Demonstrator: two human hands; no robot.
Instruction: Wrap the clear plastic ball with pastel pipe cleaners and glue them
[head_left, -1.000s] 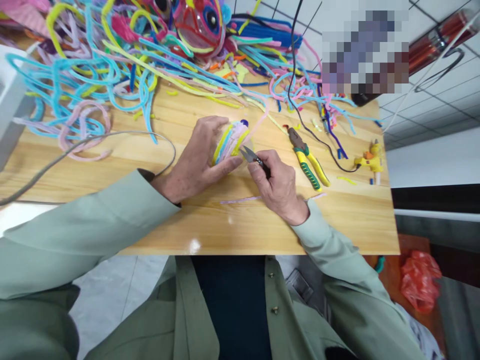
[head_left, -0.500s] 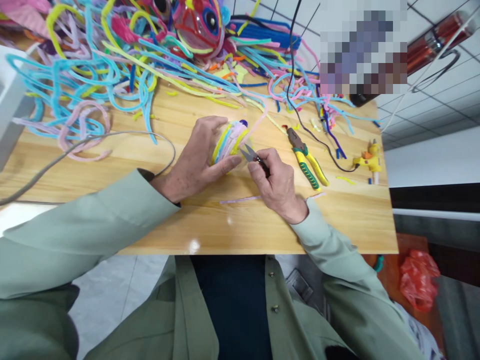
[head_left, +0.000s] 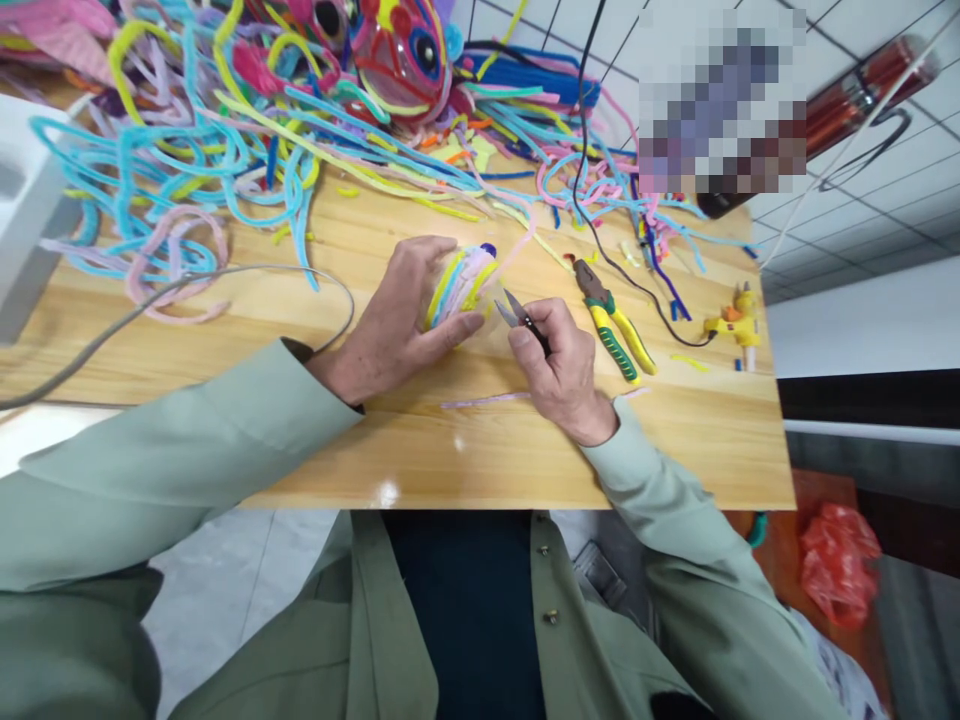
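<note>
My left hand (head_left: 405,310) is wrapped round a small clear piece covered with yellow, blue and lilac pipe cleaners (head_left: 461,283), with a dark blue bit at its top. Its lower side is partly hidden by my thumb. In my right hand (head_left: 559,360) is a pair of small black-handled scissors (head_left: 523,318), blades slightly apart and pointing at the piece without touching it. A pink pipe cleaner (head_left: 525,240) curves up behind the piece. Below my hands a thin lilac pipe cleaner (head_left: 484,401) lies on the wooden table (head_left: 420,455).
Yellow-green pliers (head_left: 611,320) lie right of my right hand, with a yellow glue gun (head_left: 735,325) and its black cord beyond. A tangle of pipe cleaners (head_left: 217,170) and a red fish-like figure (head_left: 401,60) fill the back. A grey cable (head_left: 150,300) crosses at left.
My right hand has drawn the scissors a little to the right, away from the decorated piece. My left hand keeps its hold almost unmoved.
</note>
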